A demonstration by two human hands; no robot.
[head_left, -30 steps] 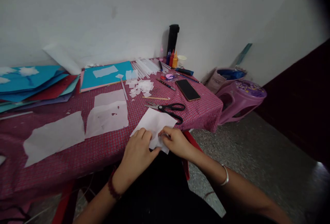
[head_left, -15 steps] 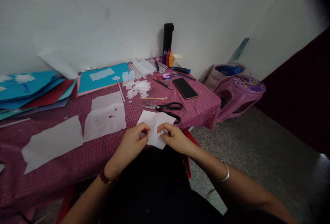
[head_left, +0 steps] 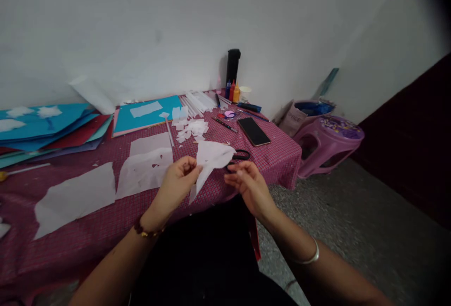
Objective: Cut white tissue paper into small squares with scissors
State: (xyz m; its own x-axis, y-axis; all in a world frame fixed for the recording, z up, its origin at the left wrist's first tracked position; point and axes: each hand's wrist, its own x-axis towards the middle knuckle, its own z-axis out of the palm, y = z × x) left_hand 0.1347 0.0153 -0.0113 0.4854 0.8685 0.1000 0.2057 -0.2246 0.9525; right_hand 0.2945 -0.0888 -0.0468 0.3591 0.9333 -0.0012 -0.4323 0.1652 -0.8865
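Observation:
My left hand (head_left: pixel 181 179) pinches a thin white sheet of paper (head_left: pixel 213 156) by its near left edge. The sheet hangs tilted and creased over the table's front edge. To the right of it, my right hand (head_left: pixel 250 184) is off the paper with its fingers apart, and I see nothing in it. Black-handled scissors (head_left: pixel 241 155) lie just behind, their blades hidden by the sheet. A little heap of torn white paper pieces (head_left: pixel 192 129) lies beyond my left hand.
White sheets (head_left: pixel 77 195) lie on the checked cloth (head_left: pixel 141 207) to the left. Coloured card (head_left: pixel 70 127), a phone (head_left: pixel 253 131), a pen (head_left: pixel 224 124), paint bottles (head_left: pixel 236 92) and a black bottle (head_left: pixel 233 66) stand or lie behind. A pink stool (head_left: pixel 327 146) is at right.
My right hand has let go of the sheet and moved right, its fingers opening. My left hand keeps hold, and the sheet has tilted up and now covers the scissors' blades.

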